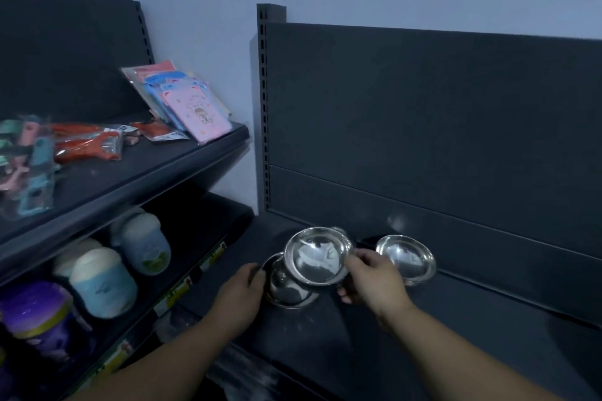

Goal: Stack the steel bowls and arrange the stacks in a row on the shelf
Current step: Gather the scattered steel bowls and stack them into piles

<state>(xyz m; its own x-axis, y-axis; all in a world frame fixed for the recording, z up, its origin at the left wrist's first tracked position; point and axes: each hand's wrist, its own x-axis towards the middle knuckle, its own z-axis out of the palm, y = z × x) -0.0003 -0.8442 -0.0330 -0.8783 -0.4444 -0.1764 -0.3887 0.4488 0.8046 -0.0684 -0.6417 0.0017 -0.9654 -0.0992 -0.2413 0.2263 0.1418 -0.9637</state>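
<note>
My right hand point(374, 277) grips the rim of a shiny steel bowl point(317, 255), held tilted above the dark shelf point(456, 335). Below it and to the left, a second steel bowl point(286, 290) rests on the shelf, partly hidden by the raised one. My left hand point(241, 290) holds that lower bowl by its left rim. A third steel bowl point(407, 257) stands on the shelf to the right, close to the back panel. A sliver of another steel rim point(340, 230) peeks out behind the raised bowl.
The shelf's dark back panel point(423, 140) rises right behind the bowls. On the left stands another rack, with packaged goods point(182, 101) on its upper shelf and several lidded jars point(104, 283) below. The shelf surface stretches to the right of the bowls.
</note>
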